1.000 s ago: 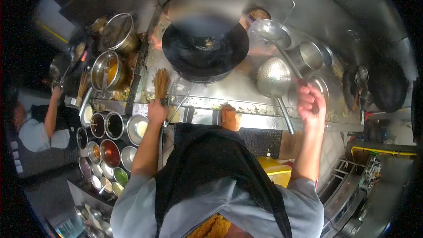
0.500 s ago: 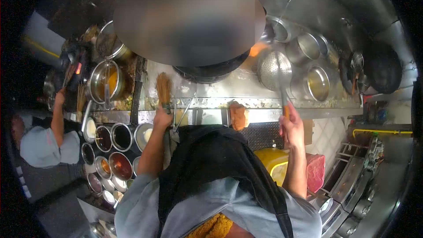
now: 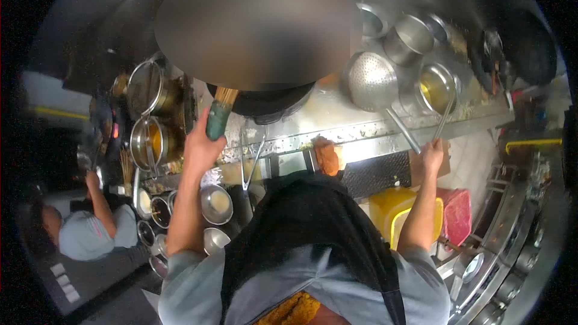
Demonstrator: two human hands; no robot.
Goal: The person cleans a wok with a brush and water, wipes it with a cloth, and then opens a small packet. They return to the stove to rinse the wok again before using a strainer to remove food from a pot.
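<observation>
My left hand [image 3: 203, 147] is closed around the green-wrapped handle of a bamboo wok brush [image 3: 221, 114]. Its bristles point up into the blurred patch, over the near rim of a black wok [image 3: 271, 107]; whether they touch the wok is hidden. At the right, my right hand [image 3: 432, 155] grips the thin metal handle of what looks like a ladle [image 3: 445, 114], whose far end reaches the rim of a steel pot [image 3: 428, 103]. A perforated skimmer [image 3: 372, 78] lies beside that pot, its handle slanting toward my right hand.
An orange-brown cloth [image 3: 327, 156] hangs on the stove's front edge. Sauce bowls [image 3: 217, 204] stand at lower left, near a co-worker [image 3: 96, 229]. A yellow bin [image 3: 391, 207] and a pink bin [image 3: 456, 216] are at lower right. Steel pots [image 3: 409, 39] stand behind the skimmer.
My left hand has moved up and left, turning the brush toward the wok. My right hand has let go of the skimmer, shifted right and taken the thin metal handle. The view has tilted.
</observation>
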